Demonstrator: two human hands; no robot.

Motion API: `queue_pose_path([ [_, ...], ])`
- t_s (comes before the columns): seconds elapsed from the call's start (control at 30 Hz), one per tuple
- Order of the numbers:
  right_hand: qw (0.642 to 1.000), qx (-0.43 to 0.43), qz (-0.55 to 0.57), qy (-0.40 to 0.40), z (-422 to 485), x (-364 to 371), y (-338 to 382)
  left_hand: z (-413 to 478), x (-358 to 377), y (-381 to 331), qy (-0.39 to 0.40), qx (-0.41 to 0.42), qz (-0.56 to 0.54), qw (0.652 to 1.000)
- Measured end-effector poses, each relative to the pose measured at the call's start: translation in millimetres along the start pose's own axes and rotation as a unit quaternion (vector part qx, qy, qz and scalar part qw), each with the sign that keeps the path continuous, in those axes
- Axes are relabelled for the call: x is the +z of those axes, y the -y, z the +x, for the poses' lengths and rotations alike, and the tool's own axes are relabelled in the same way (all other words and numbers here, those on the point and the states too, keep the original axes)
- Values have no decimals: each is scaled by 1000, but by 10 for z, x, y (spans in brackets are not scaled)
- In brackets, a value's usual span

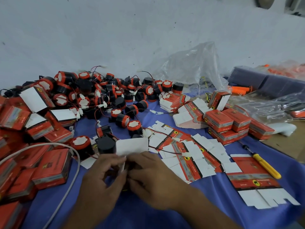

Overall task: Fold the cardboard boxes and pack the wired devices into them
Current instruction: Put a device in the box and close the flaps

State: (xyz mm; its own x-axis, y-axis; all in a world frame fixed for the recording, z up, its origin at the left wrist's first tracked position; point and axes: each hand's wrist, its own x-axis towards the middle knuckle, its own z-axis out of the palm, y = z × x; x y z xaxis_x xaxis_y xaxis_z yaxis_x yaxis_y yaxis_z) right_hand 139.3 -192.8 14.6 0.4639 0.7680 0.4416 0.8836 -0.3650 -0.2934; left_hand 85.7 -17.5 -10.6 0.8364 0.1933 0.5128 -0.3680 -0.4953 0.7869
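Observation:
My left hand (102, 177) and my right hand (151, 177) meet at the front centre, fingers curled round a small cardboard box (132, 147) whose white flap stands up behind them; most of the box is hidden by the fingers. A heap of black-and-red wired devices (105, 95) lies at the back left, and one black device (105, 144) sits just behind my left hand. Flat unfolded box blanks (186, 156) are spread to the right of my hands.
Folded red boxes (51, 167) pile up on the left, more stacked at right (227, 124). A yellow screwdriver (264, 164) lies at right on the blue cloth (132, 212). A white cable (72, 179) curves at left. Crumpled clear plastic bags (194, 65) stand against the wall.

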Motion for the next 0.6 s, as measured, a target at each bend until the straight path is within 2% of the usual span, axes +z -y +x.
queue_pose_path([
  [0.17, 995, 28, 94, -1, -34, -90, -100, 14, -17, 19, 74, 42, 61, 995],
  [0.3, 980, 132, 69, -132, -81, -232, -235, -3, 22, 75, 53, 10, 119, 991],
  [0.37, 954, 234, 93, -160, -103, -304, -315, -6, 36, 64, 51, -14, 126, 991],
  [0.43, 902, 329, 252, -125, -98, -349, -354, 2, 31, 37, 49, -23, 100, 994],
  [0.5, 838, 347, 407, -106, -73, -364, -326, 13, 16, 17, 67, -32, 51, 996],
  [0.53, 825, 340, 440, -104, -60, -339, -303, 19, 7, 25, 79, -41, 28, 996],
  [0.6, 823, 327, 456, -84, -30, -228, -243, 26, -5, 76, 84, -74, 1, 994],
])
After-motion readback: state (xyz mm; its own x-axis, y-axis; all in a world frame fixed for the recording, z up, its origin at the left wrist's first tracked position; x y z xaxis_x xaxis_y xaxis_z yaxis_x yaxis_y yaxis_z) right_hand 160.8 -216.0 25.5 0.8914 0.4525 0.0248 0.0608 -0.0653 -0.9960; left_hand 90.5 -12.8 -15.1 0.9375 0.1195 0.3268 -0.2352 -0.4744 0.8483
